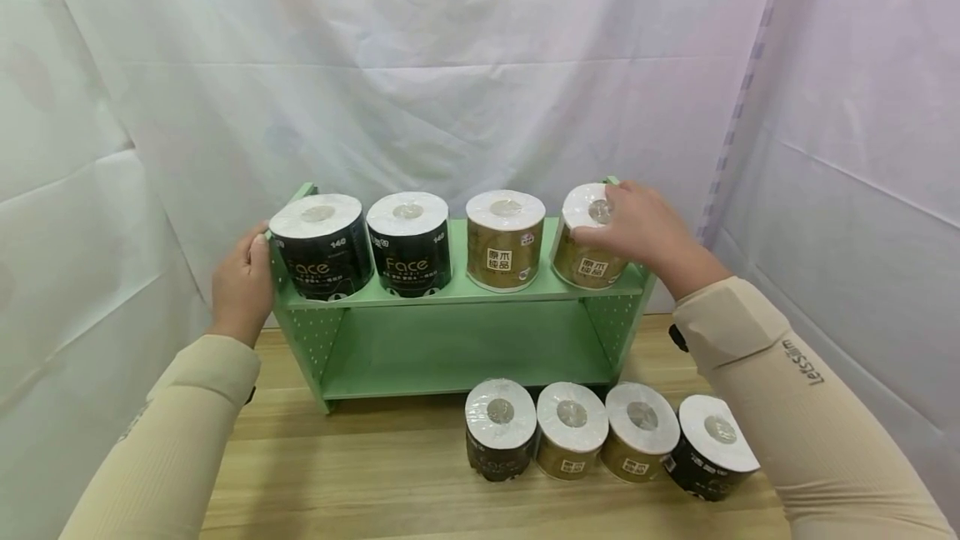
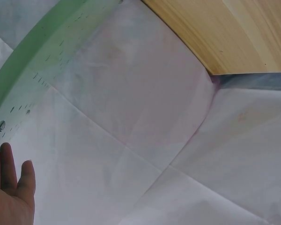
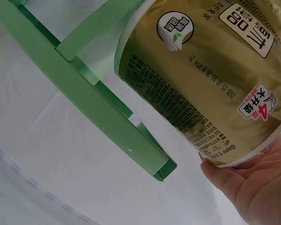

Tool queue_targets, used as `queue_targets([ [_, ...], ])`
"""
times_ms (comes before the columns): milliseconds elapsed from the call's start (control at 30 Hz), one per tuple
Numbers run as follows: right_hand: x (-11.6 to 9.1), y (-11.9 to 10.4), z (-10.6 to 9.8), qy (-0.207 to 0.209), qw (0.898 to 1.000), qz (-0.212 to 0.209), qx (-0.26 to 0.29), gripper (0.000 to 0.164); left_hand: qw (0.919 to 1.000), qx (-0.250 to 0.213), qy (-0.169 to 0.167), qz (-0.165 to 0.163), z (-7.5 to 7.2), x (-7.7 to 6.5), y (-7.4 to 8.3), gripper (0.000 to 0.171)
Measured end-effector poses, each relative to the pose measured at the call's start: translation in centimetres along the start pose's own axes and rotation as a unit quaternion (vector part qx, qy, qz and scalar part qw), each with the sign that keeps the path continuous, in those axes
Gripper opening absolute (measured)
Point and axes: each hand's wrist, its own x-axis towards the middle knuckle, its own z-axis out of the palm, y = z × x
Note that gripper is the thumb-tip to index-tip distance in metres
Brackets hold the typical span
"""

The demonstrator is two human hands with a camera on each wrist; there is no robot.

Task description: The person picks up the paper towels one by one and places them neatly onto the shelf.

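My right hand (image 1: 637, 227) grips the upper end of a gold-wrapped toilet roll (image 1: 585, 261), which tilts slightly at the right end of the green shelf's upper board (image 1: 457, 294). In the right wrist view, the gold roll (image 3: 201, 84) is close beside the green side panel, and the hand (image 3: 257, 187) holds its top end. My left hand (image 1: 243, 286) touches the outside of the shelf's left side panel (image 1: 303, 340); in the left wrist view its fingers (image 2: 8, 168) look fairly straight. Two black-wrapped rolls (image 1: 322, 261) and another gold roll (image 1: 504, 252) stand on the upper board.
On the wooden table (image 1: 360, 473) before the shelf, a black roll (image 1: 501, 457), two gold rolls (image 1: 572, 461) and another black roll (image 1: 701, 469) stand in a row, the last tilted near my right forearm. White cloth (image 1: 450, 90) hangs behind and on both sides.
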Motion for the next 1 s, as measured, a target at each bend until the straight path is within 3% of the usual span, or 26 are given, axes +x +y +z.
queue_targets([
  [633, 1.0, 0.4, 0.0, -0.013, 1.0, 0.001, -0.005, 0.072, 1.0, -0.003, 0.004, 0.001, 0.2, -0.1, 0.1, 0.057],
  [1000, 1.6, 0.7, 0.0, -0.03, 1.0, 0.005, -0.003, 0.076, 1.0, -0.003, 0.005, 0.002, 0.3, -0.1, 0.0, 0.055],
])
